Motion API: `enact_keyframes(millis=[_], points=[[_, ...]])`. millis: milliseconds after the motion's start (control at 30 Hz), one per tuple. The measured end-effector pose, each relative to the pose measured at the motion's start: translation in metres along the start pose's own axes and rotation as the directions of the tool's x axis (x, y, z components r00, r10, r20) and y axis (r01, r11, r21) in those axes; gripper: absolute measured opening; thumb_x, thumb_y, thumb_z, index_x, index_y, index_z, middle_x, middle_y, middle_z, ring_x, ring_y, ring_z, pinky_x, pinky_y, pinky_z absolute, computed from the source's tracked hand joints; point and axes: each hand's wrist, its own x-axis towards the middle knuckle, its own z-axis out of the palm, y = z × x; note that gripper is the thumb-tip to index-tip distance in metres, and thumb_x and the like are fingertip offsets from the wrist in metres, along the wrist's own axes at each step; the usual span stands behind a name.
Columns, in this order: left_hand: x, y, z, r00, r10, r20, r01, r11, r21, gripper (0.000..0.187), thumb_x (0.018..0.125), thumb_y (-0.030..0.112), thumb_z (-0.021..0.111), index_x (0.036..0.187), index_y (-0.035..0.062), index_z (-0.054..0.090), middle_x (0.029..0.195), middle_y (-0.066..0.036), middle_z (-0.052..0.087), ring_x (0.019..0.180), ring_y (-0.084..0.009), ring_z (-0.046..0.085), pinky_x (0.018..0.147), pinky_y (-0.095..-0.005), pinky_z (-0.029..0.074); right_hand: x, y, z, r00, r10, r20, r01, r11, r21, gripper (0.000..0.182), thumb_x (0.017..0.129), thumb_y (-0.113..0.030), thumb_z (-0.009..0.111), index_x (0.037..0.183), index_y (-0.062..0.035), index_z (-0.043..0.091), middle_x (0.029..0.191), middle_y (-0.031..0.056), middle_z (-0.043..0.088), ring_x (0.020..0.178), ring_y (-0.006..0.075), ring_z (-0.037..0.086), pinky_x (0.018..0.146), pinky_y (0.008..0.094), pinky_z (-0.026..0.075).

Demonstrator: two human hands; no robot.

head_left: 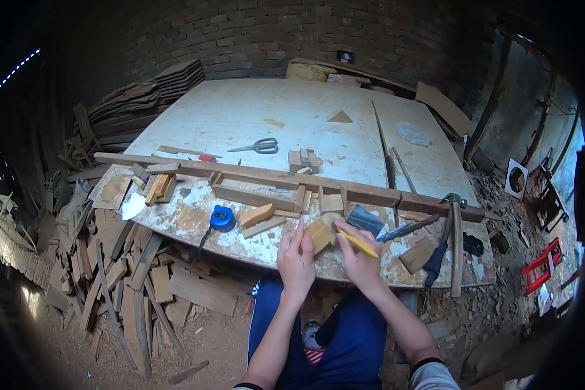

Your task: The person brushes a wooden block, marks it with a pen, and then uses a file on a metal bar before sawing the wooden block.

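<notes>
My left hand (297, 261) holds a small light-brown wooden block (320, 235) with its fingers wrapped at the block's left side. My right hand (359, 261) grips a yellow-handled brush (361, 244); its pale, fuzzy tip is against or just beyond the block's far right edge. Close beyond both hands lie a small open wooden frame (332, 200) and a dark grey sheet (365, 221). Left of my left hand sit an angled wood piece (257, 215), a flat strip (264, 226) and a blue tape measure (222, 219).
A long wooden rail (273, 174) crosses the worktable (195, 123). Scissors (258, 147) lie behind it. A hammer (457, 247), a black-handled tool (437, 260) and a wood block (417, 255) rest at the right. Scrap wood (133, 292) covers the floor at left.
</notes>
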Motion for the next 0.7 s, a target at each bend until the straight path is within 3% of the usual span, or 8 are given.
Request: enact_keyframes(millis=[133,233,300,367,433,467,567,700], points=[[0.001,-0.005,-0.002,0.999,-0.039,0.018,0.039,0.999,-0.023,0.049,0.116,0.036,0.062,0.153,0.0061,0.069,0.114,-0.020,0.072,0.105,-0.0388,0.071,0.094,-0.0459,0.056,-0.014,-0.011,0.003,0.985,-0.169,0.030,0.166,0.982,0.087,0.026,0.100,-0.010,0.077,0.125,-0.0101,0.084,0.113,0.0081,0.087,0.090,0.0267,0.080,0.085,0.0392,0.058],[-0.002,-0.002,0.003,1.000,0.018,-0.010,-0.018,0.997,0.078,0.048,0.115,0.036,0.064,0.152,0.0067,0.070,0.116,-0.019,0.071,0.105,-0.0381,0.071,0.093,-0.0463,0.056,0.003,-0.002,-0.010,0.990,0.129,0.062,-0.125,0.990,-0.057,0.028,0.098,-0.010,0.078,0.126,-0.0106,0.084,0.116,0.0083,0.086,0.090,0.0289,0.080,0.086,0.0394,0.059],[0.002,-0.002,0.004,1.000,-0.016,-0.006,0.017,0.999,0.039,0.048,0.114,0.037,0.065,0.152,0.0075,0.070,0.117,-0.019,0.071,0.105,-0.0374,0.071,0.092,-0.0463,0.057,-0.017,-0.011,0.000,0.987,-0.142,0.078,0.143,0.990,-0.008,0.026,0.102,-0.010,0.075,0.126,-0.0055,0.083,0.119,0.0129,0.085,0.098,0.0278,0.083,0.091,0.0398,0.060],[-0.001,-0.006,0.001,0.999,-0.048,0.021,0.048,0.999,0.012,0.049,0.113,0.037,0.066,0.153,0.0078,0.070,0.117,-0.019,0.071,0.105,-0.0370,0.071,0.092,-0.0461,0.057,-0.016,-0.017,-0.010,0.979,-0.131,0.159,0.122,0.990,0.067,0.025,0.102,-0.009,0.076,0.126,-0.0054,0.083,0.120,0.0139,0.085,0.101,0.0272,0.083,0.092,0.0403,0.061],[-0.001,-0.004,0.002,1.000,-0.009,0.007,0.009,0.997,0.073,0.050,0.113,0.037,0.066,0.152,0.0069,0.070,0.116,-0.019,0.070,0.105,-0.0365,0.070,0.091,-0.0458,0.057,-0.003,0.012,-0.012,0.950,0.259,0.176,-0.274,0.959,0.069,0.026,0.101,-0.008,0.077,0.126,-0.0057,0.083,0.120,0.0143,0.085,0.104,0.0272,0.083,0.093,0.0399,0.060],[-0.002,-0.004,0.004,1.000,0.005,-0.002,-0.005,0.996,0.087,0.050,0.113,0.038,0.066,0.152,0.0068,0.070,0.116,-0.019,0.070,0.105,-0.0363,0.070,0.091,-0.0458,0.057,0.001,0.015,-0.015,0.982,0.159,0.104,-0.146,0.982,-0.122,0.029,0.099,-0.013,0.082,0.127,-0.0076,0.082,0.119,0.0124,0.085,0.106,0.0261,0.082,0.090,0.0387,0.059],[0.000,-0.002,0.004,1.000,0.009,0.001,-0.009,0.997,0.076,0.051,0.113,0.039,0.067,0.152,0.0065,0.070,0.116,-0.019,0.070,0.106,-0.0370,0.070,0.091,-0.0460,0.056,-0.018,-0.016,-0.002,0.985,-0.142,0.100,0.139,0.989,0.045,0.026,0.100,-0.017,0.081,0.125,-0.0097,0.084,0.117,0.0113,0.085,0.093,0.0278,0.080,0.090,0.0400,0.059],[-0.003,-0.002,0.001,1.000,0.020,0.021,-0.022,0.994,0.110,0.052,0.112,0.039,0.067,0.152,0.0060,0.070,0.118,-0.020,0.069,0.107,-0.0382,0.070,0.092,-0.0466,0.056,0.005,0.009,-0.016,0.963,0.236,0.130,-0.222,0.968,-0.113,0.025,0.102,-0.019,0.079,0.125,-0.0113,0.084,0.116,0.0125,0.085,0.090,0.0304,0.079,0.091,0.0449,0.059]])
